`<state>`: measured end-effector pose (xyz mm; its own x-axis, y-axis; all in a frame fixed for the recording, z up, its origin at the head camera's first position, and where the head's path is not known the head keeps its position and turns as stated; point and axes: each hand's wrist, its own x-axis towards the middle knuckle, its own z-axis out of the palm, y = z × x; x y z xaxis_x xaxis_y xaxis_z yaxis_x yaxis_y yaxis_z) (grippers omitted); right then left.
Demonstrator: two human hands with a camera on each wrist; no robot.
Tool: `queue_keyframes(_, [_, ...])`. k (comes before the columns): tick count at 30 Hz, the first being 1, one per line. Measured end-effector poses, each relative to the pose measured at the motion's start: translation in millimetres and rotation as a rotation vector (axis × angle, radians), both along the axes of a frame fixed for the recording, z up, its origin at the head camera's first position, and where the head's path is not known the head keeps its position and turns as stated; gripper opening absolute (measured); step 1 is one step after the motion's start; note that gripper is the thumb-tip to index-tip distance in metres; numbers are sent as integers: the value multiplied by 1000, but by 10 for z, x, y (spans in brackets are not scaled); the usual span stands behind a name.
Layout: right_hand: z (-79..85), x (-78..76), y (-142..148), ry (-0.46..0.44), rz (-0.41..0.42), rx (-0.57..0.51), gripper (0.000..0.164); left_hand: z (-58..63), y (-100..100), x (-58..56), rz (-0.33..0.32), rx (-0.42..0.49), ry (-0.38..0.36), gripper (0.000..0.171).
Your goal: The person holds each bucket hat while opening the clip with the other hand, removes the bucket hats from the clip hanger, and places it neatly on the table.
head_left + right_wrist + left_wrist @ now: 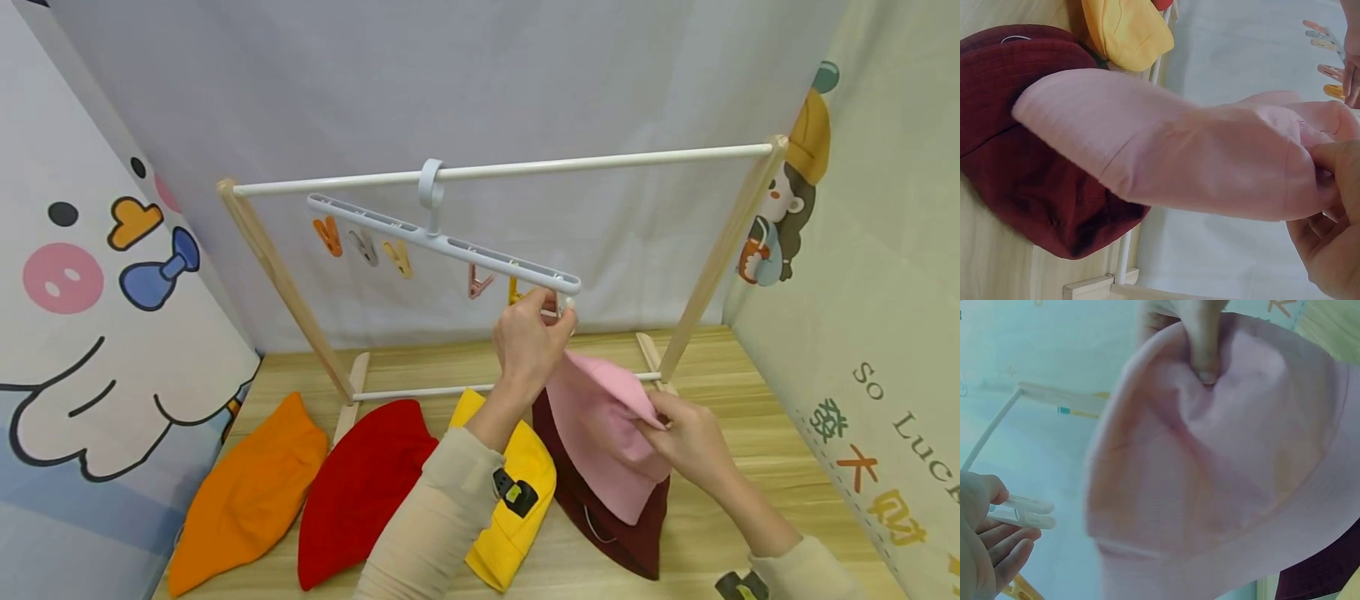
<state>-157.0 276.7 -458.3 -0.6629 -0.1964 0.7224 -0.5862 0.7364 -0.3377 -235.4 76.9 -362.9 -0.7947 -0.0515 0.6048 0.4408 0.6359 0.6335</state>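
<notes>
My left hand [528, 342] is at the right end of a pale grey-blue hanger [390, 225]. Between its thumb and fingers it pinches a white clothespin [1025, 512] that hangs there. My right hand [693, 442] grips a pink bucket hat [600, 417] by its crown, thumb pressed into the cloth. The hat is held up just below the clothespin, its brim drooping over a dark red bucket hat [1041, 162] on the table. Beside the left hand hangs a dark yellow clothespin [514, 290], and a pink clothespin [477, 282] is further left.
The hanger hooks over the white rod of a wooden rack [600, 162]. Orange [327, 236], grey [365, 247] and pale yellow clothespins [397, 258] hang on its left half. Orange [247, 492], red [367, 492] and yellow hats [528, 475] lie on the wooden table [750, 400].
</notes>
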Motion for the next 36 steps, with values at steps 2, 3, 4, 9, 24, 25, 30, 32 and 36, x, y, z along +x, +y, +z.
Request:
queue_keyframes(2, [-18, -1, 20, 4, 1, 3, 26, 26, -3, 7, -5, 16, 1, 8])
queue_keyframes(3, [-24, 0, 30, 3, -1, 3, 27, 35, -4, 9, -8, 22, 3, 8])
queue_keyframes(4, [-30, 0, 40, 3, -6, 2, 27, 43, -6, 11, -12, 27, 5, 7])
queue_keyframes(9, [-25, 14, 85, -10, -32, -7, 26, 56, -9, 21, -23, 45, 5, 8])
queue_keyframes(24, [117, 56, 240, -9, -100, 7, 22, 68, 6, 30, -32, 44, -6, 10])
queue_keyframes(25, [129, 56, 257, -10, -109, 7, 22, 67, 4, 30, -33, 41, -5, 10])
queue_keyframes(30, [184, 64, 351, -19, -153, -11, 18, 59, -1, 29, -25, 19, 4, 15])
queue_keyframes(32, [210, 73, 388, -21, -174, -26, 18, 57, -1, 28, -22, 11, 5, 16])
queue_keyframes(36, [249, 91, 456, -18, -201, -48, 17, 63, 1, 28, -22, -6, 11, 17])
